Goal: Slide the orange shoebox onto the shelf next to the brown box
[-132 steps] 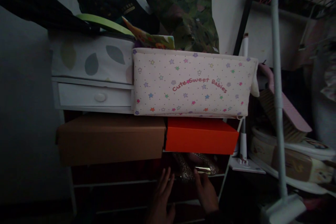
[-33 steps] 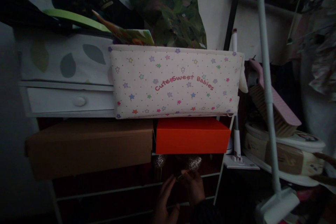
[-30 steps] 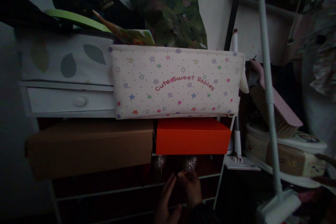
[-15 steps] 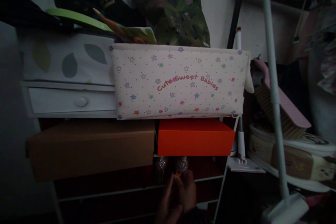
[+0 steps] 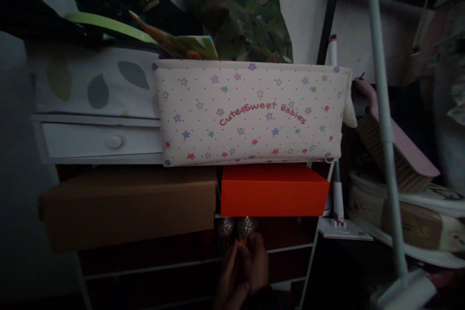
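Note:
Two silver glittery shoes stand side by side on a dark shelf below the orange box, their rounded heel ends facing me. My right hand (image 5: 257, 264) is closed, its fingers pinching the low back part of the right glittery shoe (image 5: 246, 226). Close against it is my left hand (image 5: 229, 276), with fingers together and tips at the same shoe's heel. The left glittery shoe (image 5: 225, 227) stands just beyond my left fingertips, untouched as far as I can see. Dim light hides the shoes' front parts and lower heels.
Above the shoes sits an orange box (image 5: 274, 197), with a brown cardboard box (image 5: 127, 210) jutting out at left. A star-patterned fabric bin (image 5: 250, 150) rests on top, beside a white drawer (image 5: 80, 139). At right stand a pale pole (image 5: 383, 106) and a pink brush (image 5: 410, 147).
The right glittery shoe has shifted left, closer to the other one, with both my hands moving along with it. The view has turned slightly.

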Available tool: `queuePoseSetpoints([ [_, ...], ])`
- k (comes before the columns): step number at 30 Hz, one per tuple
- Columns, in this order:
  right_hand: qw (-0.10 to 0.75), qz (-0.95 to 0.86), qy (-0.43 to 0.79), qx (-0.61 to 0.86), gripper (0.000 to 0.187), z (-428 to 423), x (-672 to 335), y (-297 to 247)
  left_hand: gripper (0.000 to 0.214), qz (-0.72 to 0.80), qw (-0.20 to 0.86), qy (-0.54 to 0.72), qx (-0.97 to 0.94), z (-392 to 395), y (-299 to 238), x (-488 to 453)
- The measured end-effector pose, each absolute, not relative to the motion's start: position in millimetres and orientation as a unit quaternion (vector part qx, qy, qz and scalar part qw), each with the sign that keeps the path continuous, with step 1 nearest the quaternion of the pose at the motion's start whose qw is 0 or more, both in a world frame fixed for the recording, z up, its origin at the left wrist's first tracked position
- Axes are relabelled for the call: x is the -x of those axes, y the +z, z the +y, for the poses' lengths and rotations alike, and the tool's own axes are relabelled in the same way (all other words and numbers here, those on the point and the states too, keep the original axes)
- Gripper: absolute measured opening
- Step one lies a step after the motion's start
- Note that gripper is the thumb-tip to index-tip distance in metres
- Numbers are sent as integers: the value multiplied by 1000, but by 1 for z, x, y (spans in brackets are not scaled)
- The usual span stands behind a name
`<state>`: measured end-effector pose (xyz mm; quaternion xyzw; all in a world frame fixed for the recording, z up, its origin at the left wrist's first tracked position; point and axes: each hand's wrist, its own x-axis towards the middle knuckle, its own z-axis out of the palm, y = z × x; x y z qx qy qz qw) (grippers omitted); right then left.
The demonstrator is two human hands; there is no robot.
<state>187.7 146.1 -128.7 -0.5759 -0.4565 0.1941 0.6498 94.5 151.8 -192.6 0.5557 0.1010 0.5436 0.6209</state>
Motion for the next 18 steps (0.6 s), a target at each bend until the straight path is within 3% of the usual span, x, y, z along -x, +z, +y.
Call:
queuePoseSetpoints([
  [18, 632, -475, 193, 581, 24, 137, -195, -114, 67, 215, 473, 560, -645, 146, -184, -90],
])
